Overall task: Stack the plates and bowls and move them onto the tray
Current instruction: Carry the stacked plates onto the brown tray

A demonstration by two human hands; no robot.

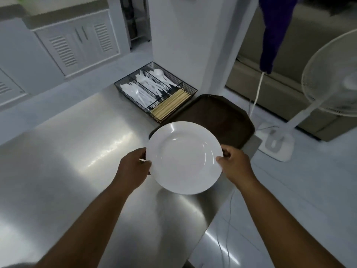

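So the left hand (133,167) has its thumb hooked over one edge of a white plate (183,157), and the right hand (234,164) pinches the opposite edge, both closed on the rim. The plate's held up off the steel bench (67,151), partly over the near corner of a dark brown tray (218,117). Just beside the tray sits a wire cutlery basket (154,89) with white plastic utensils and chopsticks (170,104). A white fan (332,78) stands on the floor off to the right.
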